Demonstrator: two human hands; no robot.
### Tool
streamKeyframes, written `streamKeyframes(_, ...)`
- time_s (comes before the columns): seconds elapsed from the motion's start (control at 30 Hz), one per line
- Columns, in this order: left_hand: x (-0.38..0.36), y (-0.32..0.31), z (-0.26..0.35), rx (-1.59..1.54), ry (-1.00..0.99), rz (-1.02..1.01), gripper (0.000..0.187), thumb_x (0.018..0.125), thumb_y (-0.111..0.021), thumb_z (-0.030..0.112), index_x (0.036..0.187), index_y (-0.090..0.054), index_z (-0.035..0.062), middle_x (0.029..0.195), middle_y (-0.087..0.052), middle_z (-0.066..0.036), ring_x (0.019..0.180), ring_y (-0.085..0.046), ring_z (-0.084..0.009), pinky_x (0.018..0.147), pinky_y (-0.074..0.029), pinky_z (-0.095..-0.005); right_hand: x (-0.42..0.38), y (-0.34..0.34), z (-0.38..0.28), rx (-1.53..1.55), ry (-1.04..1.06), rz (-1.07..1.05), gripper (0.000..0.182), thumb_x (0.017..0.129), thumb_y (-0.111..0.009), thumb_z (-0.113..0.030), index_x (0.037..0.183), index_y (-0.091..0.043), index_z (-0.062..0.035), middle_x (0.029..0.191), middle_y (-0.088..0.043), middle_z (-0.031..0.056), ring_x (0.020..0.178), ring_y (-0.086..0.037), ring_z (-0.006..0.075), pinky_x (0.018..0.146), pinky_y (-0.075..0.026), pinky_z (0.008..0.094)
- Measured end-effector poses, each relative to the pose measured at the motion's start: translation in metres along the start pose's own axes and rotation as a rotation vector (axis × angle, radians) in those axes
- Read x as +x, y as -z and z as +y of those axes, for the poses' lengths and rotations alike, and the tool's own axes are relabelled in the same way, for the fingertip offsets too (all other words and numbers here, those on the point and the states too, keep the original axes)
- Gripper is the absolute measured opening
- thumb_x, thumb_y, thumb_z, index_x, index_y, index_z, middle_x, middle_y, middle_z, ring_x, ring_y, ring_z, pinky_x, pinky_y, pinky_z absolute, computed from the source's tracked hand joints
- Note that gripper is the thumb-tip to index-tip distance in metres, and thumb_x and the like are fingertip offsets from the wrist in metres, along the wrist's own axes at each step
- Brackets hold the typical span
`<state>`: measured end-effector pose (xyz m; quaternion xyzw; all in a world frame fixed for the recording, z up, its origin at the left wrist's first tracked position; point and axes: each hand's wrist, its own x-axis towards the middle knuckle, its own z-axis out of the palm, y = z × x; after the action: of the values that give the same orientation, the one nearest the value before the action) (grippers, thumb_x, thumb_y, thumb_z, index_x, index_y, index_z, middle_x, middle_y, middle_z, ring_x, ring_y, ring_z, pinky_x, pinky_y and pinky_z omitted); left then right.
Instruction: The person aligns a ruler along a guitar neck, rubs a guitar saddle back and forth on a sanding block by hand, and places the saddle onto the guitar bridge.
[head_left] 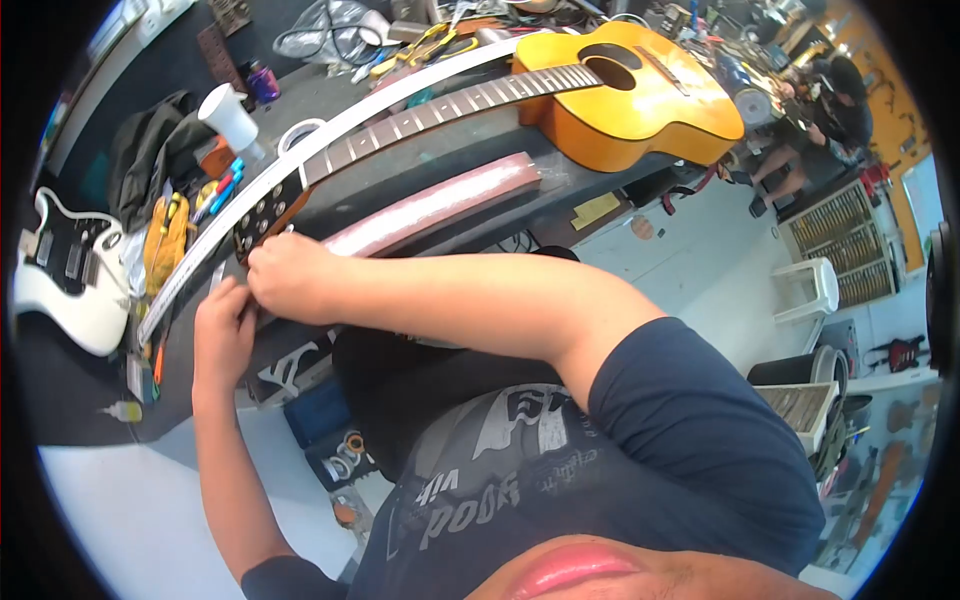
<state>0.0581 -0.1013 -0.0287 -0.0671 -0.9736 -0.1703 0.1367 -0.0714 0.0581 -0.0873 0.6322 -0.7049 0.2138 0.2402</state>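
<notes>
An acoustic guitar with an orange-yellow body (pixel 645 110) lies on the dark workbench (pixel 440 150), its neck running down-left to a dark headstock (pixel 268 218) with tuning pegs. My right hand (pixel 290 275) is closed at the lower end of the headstock. Just left of it, my left hand (pixel 222 325) has its fingers pressed together. What either hand holds, if anything, is hidden. A small pale strip (pixel 218 272) shows above the left fingertips. Below the neck lies a long block wrapped in shiny film (pixel 430 205).
Behind the neck runs a long white strip (pixel 375 105). A paper cup (pixel 228 115), tape roll (pixel 300 132), markers (pixel 225 190) and yellow gloves (pixel 165 240) lie beyond it. A white electric guitar body (pixel 70 270) is at left. Another person (pixel 840 110) sits at the upper right.
</notes>
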Motion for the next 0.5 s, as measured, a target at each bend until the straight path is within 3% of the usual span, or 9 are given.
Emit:
streamKeyframes(0.07,0.006,-0.004,0.011,-0.071,0.071,-0.025,0.01,0.089,-0.07,-0.005,0.098,-0.073,-0.0035,0.088,-0.06,-0.019,0.084,-0.066,-0.0414,0.074,-0.051,-0.0478,-0.011,0.003,0.009,0.002,-0.009,0.013,0.015,0.087,-0.074,-0.019,0.09,-0.079,-0.0053,0.095,-0.074,0.0151,0.092,-0.076,0.034,0.083,-0.061,0.0461)
streamKeyframes(0.2,0.072,-0.058,0.067,-0.11,-0.195,0.021,0.008,0.091,-0.07,0.0,0.099,-0.073,-0.0014,0.093,-0.063,-0.019,0.087,-0.068,-0.0422,0.077,-0.054,-0.0494,-0.089,0.062,0.071,0.002,-0.102,-0.005,0.01,0.085,-0.076,-0.018,0.087,-0.076,-0.0085,0.095,-0.073,0.013,0.096,-0.075,0.0329,0.087,-0.062,0.0474)
streamKeyframes(0.3,0.137,-0.119,0.135,-0.199,-0.306,0.077,0.004,0.091,-0.068,0.003,0.092,-0.07,-0.0005,0.095,-0.066,-0.02,0.091,-0.069,-0.0454,0.08,-0.056,-0.0519,-0.168,0.139,0.119,-0.072,-0.242,-0.094,0.017,0.083,-0.076,-0.008,0.098,-0.069,-0.005,0.103,-0.071,0.0136,0.105,-0.072,0.0373,0.091,-0.06,0.0472)
streamKeyframes(0.37,0.174,-0.154,0.167,-0.179,-0.388,0.116,0.006,0.09,-0.065,0.003,0.089,-0.071,-0.0002,0.095,-0.069,-0.02,0.093,-0.071,-0.0437,0.084,-0.058,-0.0527,-0.206,0.176,0.143,-0.055,-0.319,-0.08,0.017,0.081,-0.075,-0.004,0.097,-0.068,-0.0058,0.098,-0.066,0.0125,0.099,-0.069,0.0382,0.087,-0.059,0.0472)
streamKeyframes(0.5,0.17,-0.15,0.163,-0.085,-0.366,0.07,0.008,0.09,-0.065,0.004,0.09,-0.071,0.0006,0.097,-0.07,-0.019,0.095,-0.071,-0.0442,0.086,-0.058,-0.0531,-0.203,0.174,0.144,-0.062,-0.317,-0.089,0.016,0.082,-0.073,-0.003,0.097,-0.066,-0.0039,0.096,-0.063,0.0123,0.095,-0.067,0.0382,0.084,-0.058,0.0466)
